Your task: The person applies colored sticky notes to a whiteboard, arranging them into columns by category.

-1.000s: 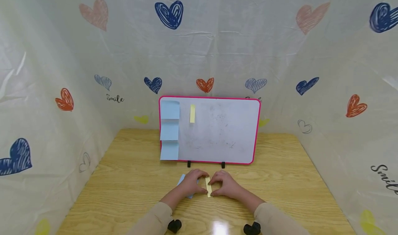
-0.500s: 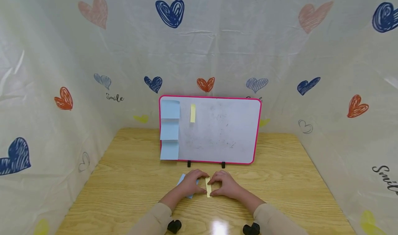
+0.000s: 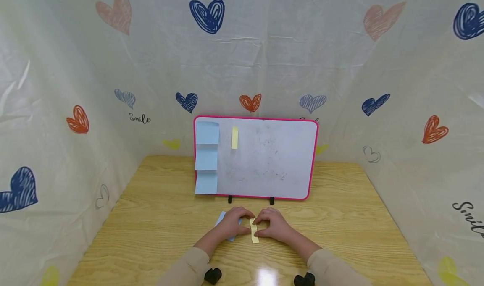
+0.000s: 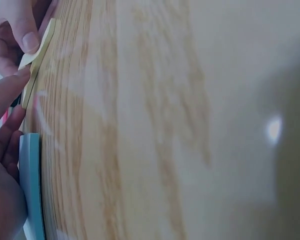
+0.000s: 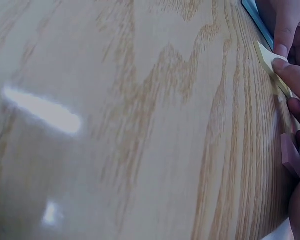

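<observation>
Pale sheeting (image 3: 242, 59) printed with blue, red, pink and yellow hearts and the word "Smile" encloses the far, left and right sides of the light wood-grain table (image 3: 159, 219) I am watching through my cameras. Toward the far side stands a white board with a bright pink frame (image 3: 264, 164), with two small black feet (image 3: 272, 200) showing below its lower edge. Three light blue square paper notes (image 3: 206, 157) run in a column down its left edge, and one narrow pale yellow paper strip (image 3: 235, 137) is stuck upright just right of the top note. Nearer me, a narrow pale yellow sticky-note pad (image 3: 253, 230) lies between the two hands, its length running near to far. The left hand (image 3: 231, 222) reaches it from the left, thumb and fingers curved to a narrow gap, pinching the pad. The right hand (image 3: 275, 224) pinches it from the right, thumb and forefinger bent in a rounded shape. My wrist views show a piece of yellow paper bending between the two thumbs; I cannot tell whether it is a single sheet. A light blue paper pad (image 3: 220, 217) sits partly under the left hand, and a small pink pad (image 5: 292, 156) lies beside the right hand's lower fingers.
</observation>
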Demonstrator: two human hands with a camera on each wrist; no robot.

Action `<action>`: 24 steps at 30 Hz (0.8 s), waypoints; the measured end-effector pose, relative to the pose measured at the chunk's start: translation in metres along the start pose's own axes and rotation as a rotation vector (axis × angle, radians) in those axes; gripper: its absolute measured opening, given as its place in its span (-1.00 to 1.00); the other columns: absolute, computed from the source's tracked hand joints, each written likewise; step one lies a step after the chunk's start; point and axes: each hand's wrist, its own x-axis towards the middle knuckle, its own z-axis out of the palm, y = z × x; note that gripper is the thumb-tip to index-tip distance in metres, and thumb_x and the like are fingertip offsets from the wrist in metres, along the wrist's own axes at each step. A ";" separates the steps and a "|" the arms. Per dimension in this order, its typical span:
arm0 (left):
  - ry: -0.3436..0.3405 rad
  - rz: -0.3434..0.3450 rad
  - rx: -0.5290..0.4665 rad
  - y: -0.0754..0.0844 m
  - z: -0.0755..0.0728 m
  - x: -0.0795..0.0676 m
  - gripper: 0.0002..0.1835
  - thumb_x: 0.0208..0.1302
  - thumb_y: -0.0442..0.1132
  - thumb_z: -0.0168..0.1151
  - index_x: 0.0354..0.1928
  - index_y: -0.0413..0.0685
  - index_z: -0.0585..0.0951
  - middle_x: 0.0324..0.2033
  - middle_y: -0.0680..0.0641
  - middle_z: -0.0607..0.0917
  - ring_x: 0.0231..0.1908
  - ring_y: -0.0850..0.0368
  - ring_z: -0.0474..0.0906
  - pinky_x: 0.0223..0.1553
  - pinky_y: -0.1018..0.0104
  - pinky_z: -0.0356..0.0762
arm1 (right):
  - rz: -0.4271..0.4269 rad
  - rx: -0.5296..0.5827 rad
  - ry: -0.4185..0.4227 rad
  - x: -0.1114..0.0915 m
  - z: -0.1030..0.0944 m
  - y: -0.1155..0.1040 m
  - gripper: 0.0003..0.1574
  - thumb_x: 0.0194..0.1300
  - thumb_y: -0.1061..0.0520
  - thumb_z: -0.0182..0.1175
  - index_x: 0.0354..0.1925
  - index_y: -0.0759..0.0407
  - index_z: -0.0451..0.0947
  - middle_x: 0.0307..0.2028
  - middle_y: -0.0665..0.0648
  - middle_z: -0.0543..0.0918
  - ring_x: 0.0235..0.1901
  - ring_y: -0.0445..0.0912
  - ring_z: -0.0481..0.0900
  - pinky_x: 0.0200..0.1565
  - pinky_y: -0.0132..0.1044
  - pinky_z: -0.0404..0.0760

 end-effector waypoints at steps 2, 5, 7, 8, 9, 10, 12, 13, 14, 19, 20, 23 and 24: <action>0.013 0.003 0.008 0.000 0.001 0.000 -0.59 0.07 -0.17 0.50 0.00 0.03 0.65 -0.09 0.09 0.64 -0.02 0.10 0.48 0.09 0.12 0.41 | 0.004 0.014 0.002 -0.001 0.000 -0.001 -0.69 0.00 -0.13 0.51 -0.25 -0.14 0.72 -0.30 -0.29 0.60 -0.22 -0.30 0.42 -0.06 -0.16 0.41; 0.031 0.007 0.020 0.000 0.002 0.000 -0.60 0.08 -0.16 0.50 -0.01 0.03 0.65 -0.10 0.09 0.64 -0.04 0.11 0.49 0.08 0.13 0.42 | -0.001 0.041 -0.001 -0.002 -0.002 -0.003 -0.70 0.02 -0.11 0.51 -0.25 -0.11 0.72 -0.28 -0.26 0.62 -0.20 -0.28 0.44 -0.06 -0.16 0.41; 0.040 0.009 0.030 -0.001 0.004 0.000 -0.60 0.09 -0.15 0.50 -0.01 0.03 0.65 -0.10 0.09 0.64 -0.03 0.11 0.49 0.08 0.12 0.42 | -0.011 0.063 -0.002 -0.003 -0.004 -0.006 -0.71 0.01 -0.06 0.52 -0.25 -0.07 0.72 -0.28 -0.23 0.64 -0.19 -0.26 0.46 -0.06 -0.17 0.43; 0.044 0.010 0.032 -0.001 0.004 0.000 -0.60 0.09 -0.14 0.49 -0.01 0.04 0.65 -0.10 0.09 0.64 -0.04 0.11 0.49 0.08 0.12 0.42 | -0.020 0.068 -0.002 -0.003 -0.006 -0.008 -0.70 0.01 -0.04 0.52 -0.25 -0.05 0.72 -0.27 -0.21 0.65 -0.19 -0.24 0.47 -0.05 -0.17 0.44; 0.047 0.010 0.031 -0.002 0.005 0.000 -0.61 0.09 -0.13 0.49 -0.01 0.04 0.65 -0.10 0.10 0.64 -0.04 0.12 0.48 0.07 0.12 0.42 | -0.030 0.065 0.000 -0.003 -0.007 -0.008 -0.70 0.00 -0.03 0.53 -0.26 -0.05 0.72 -0.27 -0.19 0.66 -0.18 -0.24 0.47 -0.05 -0.18 0.45; 0.051 0.012 0.030 -0.002 0.005 0.000 -0.61 0.09 -0.13 0.49 -0.01 0.04 0.65 -0.10 0.10 0.64 -0.04 0.12 0.48 0.07 0.11 0.42 | -0.044 0.060 0.003 -0.004 -0.009 -0.009 -0.69 -0.02 -0.01 0.54 -0.26 -0.03 0.72 -0.27 -0.17 0.66 -0.17 -0.23 0.47 -0.05 -0.19 0.46; 0.055 0.013 0.027 -0.002 0.005 0.000 -0.61 0.09 -0.12 0.49 -0.02 0.04 0.65 -0.11 0.11 0.64 -0.04 0.13 0.48 0.08 0.13 0.42 | -0.075 0.036 0.012 -0.005 -0.011 -0.010 -0.67 -0.06 0.00 0.55 -0.26 -0.01 0.71 -0.27 -0.14 0.67 -0.17 -0.21 0.48 -0.05 -0.19 0.46; 0.057 0.014 0.026 -0.002 0.005 0.000 -0.61 0.09 -0.12 0.49 -0.02 0.04 0.66 -0.11 0.12 0.65 -0.04 0.13 0.49 0.08 0.13 0.42 | -0.091 0.018 0.017 -0.006 -0.012 -0.010 -0.65 -0.08 -0.01 0.56 -0.26 -0.01 0.71 -0.27 -0.13 0.67 -0.17 -0.21 0.48 -0.04 -0.19 0.46; 0.059 0.014 0.023 -0.002 0.005 0.000 -0.61 0.09 -0.12 0.50 -0.03 0.04 0.66 -0.11 0.12 0.65 -0.04 0.14 0.49 0.08 0.14 0.41 | -0.108 0.000 0.022 -0.006 -0.012 -0.009 -0.63 -0.10 -0.02 0.57 -0.26 -0.01 0.71 -0.27 -0.11 0.67 -0.16 -0.20 0.48 -0.04 -0.18 0.46; 0.064 0.020 0.021 -0.002 0.005 0.000 -0.62 0.10 -0.11 0.49 -0.03 0.03 0.66 -0.12 0.11 0.65 -0.05 0.14 0.49 0.07 0.15 0.42 | -0.131 -0.055 0.025 -0.009 -0.012 -0.009 -0.50 -0.17 -0.12 0.59 -0.20 -0.03 0.71 -0.24 -0.11 0.65 -0.16 -0.21 0.44 -0.07 -0.17 0.44; 0.063 0.020 0.020 -0.002 0.005 0.000 -0.62 0.10 -0.11 0.48 -0.03 0.04 0.66 -0.12 0.11 0.65 -0.05 0.14 0.49 0.07 0.15 0.42 | -0.127 -0.060 0.019 -0.009 -0.012 -0.009 -0.47 -0.18 -0.14 0.59 -0.19 -0.04 0.71 -0.22 -0.11 0.65 -0.16 -0.21 0.43 -0.07 -0.17 0.44; 0.057 0.014 0.008 -0.003 0.005 0.000 -0.63 0.11 -0.11 0.48 -0.02 0.05 0.65 -0.12 0.13 0.64 -0.05 0.15 0.49 0.08 0.14 0.41 | -0.099 -0.079 -0.008 -0.011 -0.013 -0.011 -0.43 -0.20 -0.16 0.59 -0.16 -0.06 0.70 -0.18 -0.12 0.62 -0.14 -0.22 0.41 -0.04 -0.12 0.42; 0.055 0.010 0.007 -0.003 0.005 0.001 -0.63 0.11 -0.10 0.48 -0.02 0.06 0.65 -0.12 0.14 0.64 -0.05 0.16 0.48 0.09 0.14 0.41 | -0.095 -0.085 -0.012 -0.011 -0.012 -0.011 -0.44 -0.18 -0.16 0.58 -0.15 -0.06 0.70 -0.18 -0.12 0.62 -0.13 -0.21 0.41 -0.03 -0.10 0.42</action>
